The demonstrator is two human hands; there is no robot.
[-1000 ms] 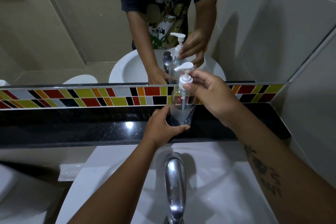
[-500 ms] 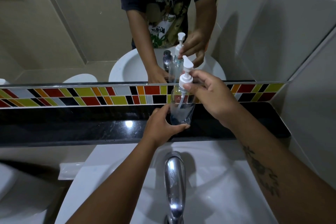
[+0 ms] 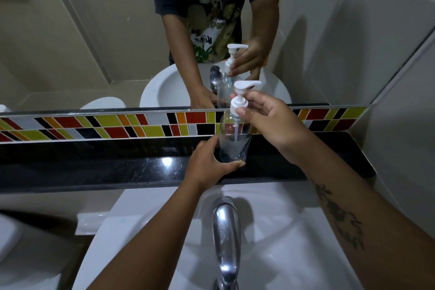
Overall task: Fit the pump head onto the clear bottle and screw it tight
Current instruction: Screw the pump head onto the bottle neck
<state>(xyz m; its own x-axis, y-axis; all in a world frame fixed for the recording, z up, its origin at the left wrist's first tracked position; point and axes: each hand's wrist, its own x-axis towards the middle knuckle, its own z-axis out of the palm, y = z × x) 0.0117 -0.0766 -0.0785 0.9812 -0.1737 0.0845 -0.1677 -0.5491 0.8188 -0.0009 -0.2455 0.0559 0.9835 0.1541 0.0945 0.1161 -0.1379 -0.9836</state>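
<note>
Pump head seated on a clear bottle held upright between two hands at a washbasin ledge.

The left hand (image 3: 207,162) is wrapped around the base of the clear bottle (image 3: 234,140), which stands on the black ledge (image 3: 117,160). Just right of and above it, the right hand (image 3: 270,120) pinches the collar of the white pump head (image 3: 240,101), nozzle pointing right. The chrome tap (image 3: 226,238) lies below both hands.

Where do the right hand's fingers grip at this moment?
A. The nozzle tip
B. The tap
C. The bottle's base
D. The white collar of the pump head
D: the right hand pinches the pump head at its white collar atop the clear bottle, while the left hand holds the base.
</note>
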